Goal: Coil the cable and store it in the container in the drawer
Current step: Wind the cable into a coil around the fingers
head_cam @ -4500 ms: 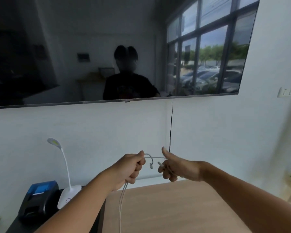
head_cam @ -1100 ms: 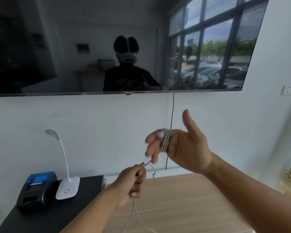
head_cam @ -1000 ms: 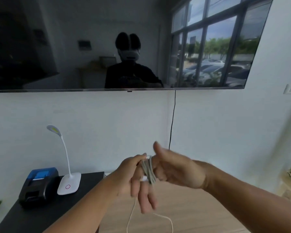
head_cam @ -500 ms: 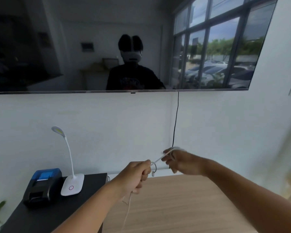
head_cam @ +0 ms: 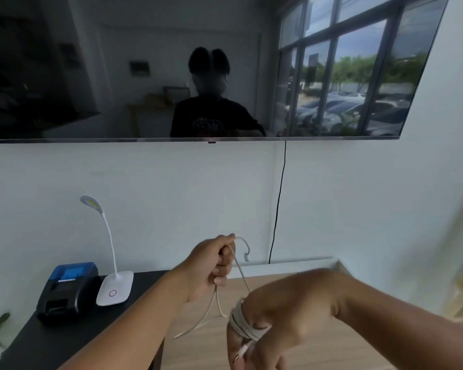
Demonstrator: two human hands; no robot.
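A thin white cable [head_cam: 240, 272] runs between my two hands. My left hand [head_cam: 211, 263] is a fist around it, with a short end and plug curling out above the thumb and loose strands hanging below. My right hand [head_cam: 284, 313] is lower and nearer, fingers pointing down, with several turns of the cable [head_cam: 242, 325] wound around its fingers. Its fingertips are blurred. No drawer or container is in view.
A wooden tabletop [head_cam: 318, 351] lies below my hands. On a black side table [head_cam: 64, 340] at the left stand a white desk lamp [head_cam: 112, 287] and a black-and-blue printer [head_cam: 67, 289]. A large dark TV [head_cam: 171, 68] hangs on the wall, its black cord [head_cam: 278, 204] dropping down.
My right hand has dropped from beside the left hand to below it, its fingers now wrapped in coils. My left hand has risen slightly and still grips the cable.
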